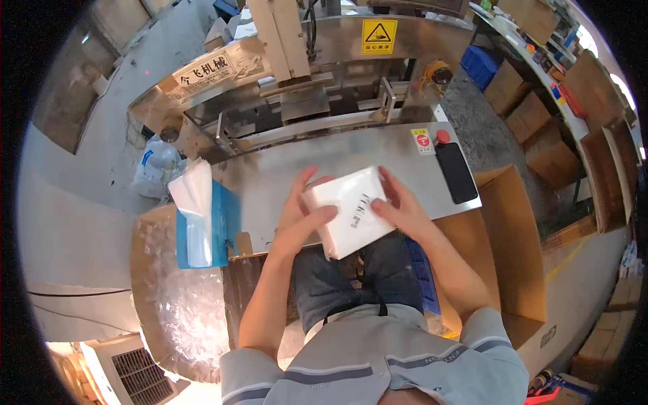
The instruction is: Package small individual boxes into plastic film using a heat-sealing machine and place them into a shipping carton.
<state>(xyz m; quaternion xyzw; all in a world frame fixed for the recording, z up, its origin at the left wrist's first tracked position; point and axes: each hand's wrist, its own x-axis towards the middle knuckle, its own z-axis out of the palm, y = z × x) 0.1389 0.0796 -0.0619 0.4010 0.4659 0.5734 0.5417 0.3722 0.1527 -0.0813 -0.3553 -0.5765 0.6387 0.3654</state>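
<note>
I hold a white box [347, 233] with dark print on its top face between both hands, above the front of a metal worktable [270, 169]. The box sits tilted, and a glossy, creased edge on it looks like clear film. My left hand [302, 214] grips its left side, thumb on the top face. My right hand [403, 208] clasps the right side, with its thumb also on top and the fingers around the far edge. The undersides of the box and most fingertips are hidden.
Behind the table stands a metal machine [304, 101] with a yellow warning label. A blue holder [229, 216] with clear plastic bags [197, 202] is at left, above a carton of film scraps [189, 317]. A black phone [457, 173], red button [443, 137] and open carton [516, 236] lie right.
</note>
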